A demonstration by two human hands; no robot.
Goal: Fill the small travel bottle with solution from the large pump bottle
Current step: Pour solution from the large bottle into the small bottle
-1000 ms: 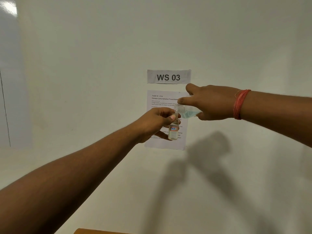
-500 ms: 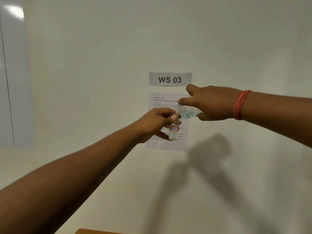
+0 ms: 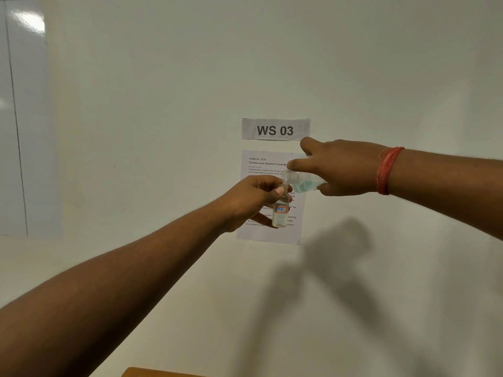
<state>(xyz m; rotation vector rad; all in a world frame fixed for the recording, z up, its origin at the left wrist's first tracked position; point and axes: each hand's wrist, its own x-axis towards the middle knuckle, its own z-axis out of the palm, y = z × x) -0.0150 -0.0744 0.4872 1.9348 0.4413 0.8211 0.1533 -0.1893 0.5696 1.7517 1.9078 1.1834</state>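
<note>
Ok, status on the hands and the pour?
Left hand holds small travel bottle upright. Right hand tips large bottle, open neck over its mouth. Nothing in the way.

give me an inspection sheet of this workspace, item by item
surface: pale wall; no worktop in view, only a brown edge at the bottom of the frame
job's things: small travel bottle upright, partly filled with clear liquid; larger bottle tipped on its side, open threaded neck over the small one's mouth, bluish solution inside; no pump head visible
clutter: nothing seen
grippers: left hand holds the small bottle in its grip; right hand holds the larger bottle, red thread on its wrist
cables: nothing seen
surroundings: WS 03 sign above a printed task sheet; hand shadows on the wall
</note>
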